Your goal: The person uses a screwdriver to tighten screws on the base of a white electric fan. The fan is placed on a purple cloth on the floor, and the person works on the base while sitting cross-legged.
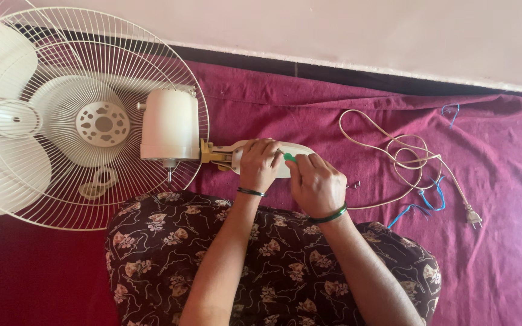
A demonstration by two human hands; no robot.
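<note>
A cream fan lies on its side on a maroon cloth (502, 259), its wire cage (86, 115) and blades at the left, its motor housing (169, 124) in the middle. My left hand (259, 164) grips the fan's cream neck piece (300, 151) right of the motor. My right hand (315, 183) holds a green-handled screwdriver (289, 157) with its tip against that neck piece, close to my left fingers. Both wrists wear thin bangles.
The fan's cream power cord (394, 151) loops over the cloth to the right and ends in a plug (473, 217). Blue wire strands (433, 196) lie by the cord. A pale floor strip (364, 30) runs along the top. My lap in patterned fabric (152, 253) fills the bottom.
</note>
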